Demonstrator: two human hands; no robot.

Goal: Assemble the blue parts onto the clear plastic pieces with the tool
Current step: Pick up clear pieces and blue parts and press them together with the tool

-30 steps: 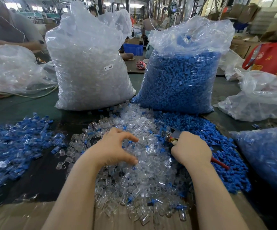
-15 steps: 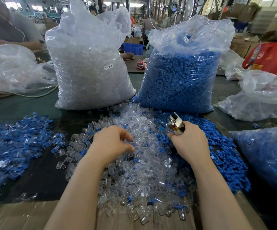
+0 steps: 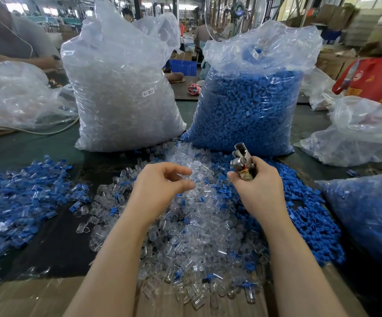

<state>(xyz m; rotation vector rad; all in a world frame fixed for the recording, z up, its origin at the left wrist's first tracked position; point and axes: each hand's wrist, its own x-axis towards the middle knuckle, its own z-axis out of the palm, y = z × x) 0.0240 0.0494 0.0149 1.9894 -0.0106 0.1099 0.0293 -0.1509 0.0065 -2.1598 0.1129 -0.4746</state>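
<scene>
A heap of clear plastic pieces (image 3: 197,239) lies in front of me, with loose blue parts (image 3: 304,216) spread along its right side. My left hand (image 3: 160,186) hovers just above the heap, thumb and curled fingers pinching a clear plastic piece (image 3: 181,178). My right hand (image 3: 258,191) grips a metal plier-like tool (image 3: 242,161), whose head points up and away from me. The two hands are a short gap apart.
Two tall bags stand behind the heap: clear pieces (image 3: 121,88) on the left, blue parts (image 3: 249,106) on the right. Assembled blue-and-clear pieces (image 3: 18,197) cover the left of the table. More plastic bags (image 3: 368,216) lie at the right. Another person (image 3: 13,40) sits at the far left.
My right hand lifted the tool out of the blue parts and turned its head upward. My left hand closed its fingers on a clear piece and rose slightly off the heap.
</scene>
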